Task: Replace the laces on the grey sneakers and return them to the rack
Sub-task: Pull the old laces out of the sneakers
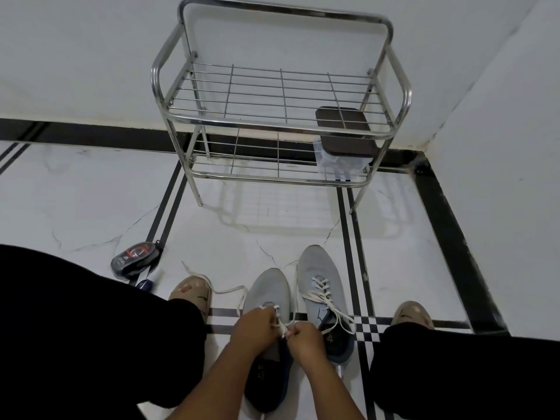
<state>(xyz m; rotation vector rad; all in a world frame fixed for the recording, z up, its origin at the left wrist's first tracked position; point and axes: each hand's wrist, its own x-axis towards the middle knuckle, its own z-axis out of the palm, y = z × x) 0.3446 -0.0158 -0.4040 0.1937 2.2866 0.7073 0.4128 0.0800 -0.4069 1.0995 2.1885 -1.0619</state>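
Two grey sneakers stand side by side on the floor between my knees. The right sneaker [321,280] is laced with a white lace, its ends lying loose over the collar. Over the left sneaker [266,287] my left hand [257,330] and my right hand [306,339] each pinch a part of the white lace [280,321] at the eyelets. The lace's free end [224,289] trails left across the floor. The steel shoe rack [281,122] stands ahead against the wall, both shelves without shoes.
A clear box with a dark lid [345,147] sits on the rack's lower shelf at the right. A dark shoe-polish sponge case [135,259] lies on the floor to the left. My feet in beige slippers [194,294] flank the sneakers. Walls close the corner at right.
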